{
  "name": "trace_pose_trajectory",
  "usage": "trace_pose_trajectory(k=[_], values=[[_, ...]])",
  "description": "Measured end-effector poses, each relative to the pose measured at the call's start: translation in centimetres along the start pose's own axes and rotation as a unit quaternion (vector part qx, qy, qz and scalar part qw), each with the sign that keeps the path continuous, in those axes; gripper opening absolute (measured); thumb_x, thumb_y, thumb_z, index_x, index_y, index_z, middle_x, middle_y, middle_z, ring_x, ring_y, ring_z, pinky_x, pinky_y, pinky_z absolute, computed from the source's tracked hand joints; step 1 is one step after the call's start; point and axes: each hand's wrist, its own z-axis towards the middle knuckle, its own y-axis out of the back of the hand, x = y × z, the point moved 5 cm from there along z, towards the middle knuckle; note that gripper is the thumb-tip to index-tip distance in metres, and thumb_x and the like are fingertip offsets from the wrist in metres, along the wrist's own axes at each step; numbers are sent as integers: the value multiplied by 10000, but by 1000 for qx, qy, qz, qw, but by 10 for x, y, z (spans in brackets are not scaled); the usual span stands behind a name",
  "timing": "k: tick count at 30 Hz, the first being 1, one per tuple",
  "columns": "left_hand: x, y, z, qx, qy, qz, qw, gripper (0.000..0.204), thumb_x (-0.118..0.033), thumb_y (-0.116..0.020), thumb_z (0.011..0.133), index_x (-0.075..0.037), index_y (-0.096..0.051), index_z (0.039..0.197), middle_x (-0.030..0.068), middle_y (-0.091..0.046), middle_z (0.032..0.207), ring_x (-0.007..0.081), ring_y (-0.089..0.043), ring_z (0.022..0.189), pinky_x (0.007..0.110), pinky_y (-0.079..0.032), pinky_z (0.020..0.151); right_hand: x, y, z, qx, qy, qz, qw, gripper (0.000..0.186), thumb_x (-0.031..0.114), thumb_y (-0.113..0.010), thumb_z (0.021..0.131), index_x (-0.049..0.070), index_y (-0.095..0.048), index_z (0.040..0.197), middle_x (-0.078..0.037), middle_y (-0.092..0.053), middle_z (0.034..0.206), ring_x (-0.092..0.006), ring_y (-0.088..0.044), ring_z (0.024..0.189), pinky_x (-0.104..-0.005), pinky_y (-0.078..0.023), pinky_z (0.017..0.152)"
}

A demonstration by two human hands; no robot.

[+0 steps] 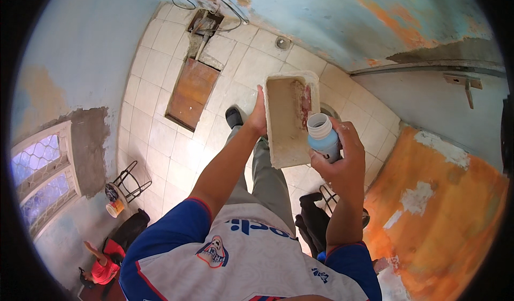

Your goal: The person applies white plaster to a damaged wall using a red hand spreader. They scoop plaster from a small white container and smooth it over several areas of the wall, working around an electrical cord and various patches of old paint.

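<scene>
My left hand (258,114) grips the left side of a rectangular, off-white tub (282,116) in front of me. The tub's inside is stained brownish, with a reddish smear along its right wall. In my right hand (347,159) is a bottle (324,140) with a white, uncapped neck and a light-blue body. Fingers and thumb wrap round the bottle, which is held over the tub's near right corner. Its mouth points up and away from me; no liquid is seen coming out.
A brownish rectangular panel (193,94) lies in the tiled floor, near a hole with pipes (205,24) and loose black cable (235,10). A black-legged stool (131,184) and a person in red (104,268) are at the left. Dark items (316,220) lie by my right leg.
</scene>
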Motion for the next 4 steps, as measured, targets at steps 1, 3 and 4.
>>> trace_pose_trajectory(k=[1, 3, 4], values=[[1, 0, -1, -15, -2, 22, 1000, 1011, -835, -48, 900, -128, -317, 1571, 145, -440, 1537, 325, -470, 1382, 488, -405, 1144, 2, 0, 0, 1, -11, -3, 1000, 561, 52, -717, 668, 1, -622, 1218, -112, -613, 1013, -224, -637, 890, -316, -511, 799], [5, -11, 7, -43, -2, 64, 997, 1005, -834, -50, 902, -134, -317, 1571, 142, -442, 1537, 322, -469, 1384, 487, -408, 1142, 5, 2, 1, 12, -22, -1, 1000, 562, 49, -714, 671, 2, -619, 1224, -111, -613, 1018, -225, -637, 896, -314, -510, 800], [6, -11, 7, -43, -2, 63, 997, 1005, -834, -50, 902, -134, -317, 1571, 142, -442, 1537, 322, -469, 1384, 487, -408, 1142, 6, 2, 1, 17, -28, 1, 999, 563, 48, -713, 673, 2, -618, 1227, -110, -613, 1020, -226, -637, 899, -313, -509, 801]])
